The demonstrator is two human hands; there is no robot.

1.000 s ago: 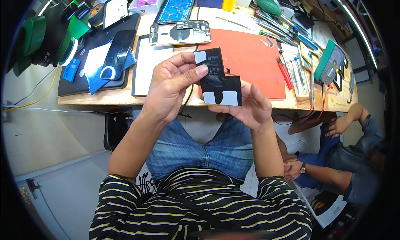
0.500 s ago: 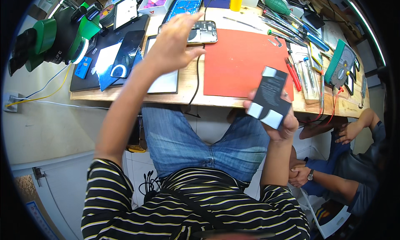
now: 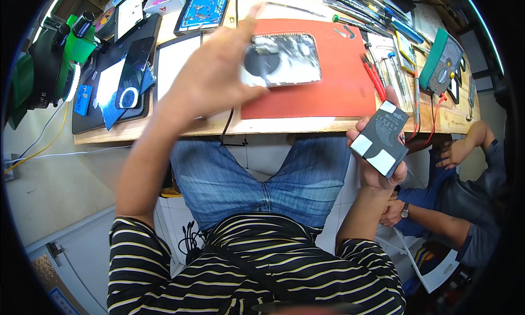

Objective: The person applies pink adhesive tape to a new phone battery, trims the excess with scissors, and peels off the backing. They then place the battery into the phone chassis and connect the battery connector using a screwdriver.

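My left hand [image 3: 205, 72] grips the left end of an opened phone [image 3: 299, 61], thumb at its near edge and fingers at its far edge. The phone's bared inside faces up, with a dark round patch and silvery parts smeared by motion. It is over the orange-red mat [image 3: 306, 103]; whether it touches the mat I cannot tell. Off the table's front edge, my right hand [image 3: 374, 177] holds a black L-shaped phone battery [image 3: 379, 136], printed side up, with white tabs at its ends.
Screwdrivers and tweezers [image 3: 358, 12] lie along the far right, with red pliers [image 3: 374, 79] and a green multimeter [image 3: 442, 63] nearer. A dark phone screen [image 3: 134, 72] and a green-black microscope [image 3: 54, 69] stand left. Another person's folded arms [image 3: 432, 222] are at right.
My left hand has taken hold of the opened phone and brought it right, over the mat. My right hand has moved right with the battery. The view has shifted.
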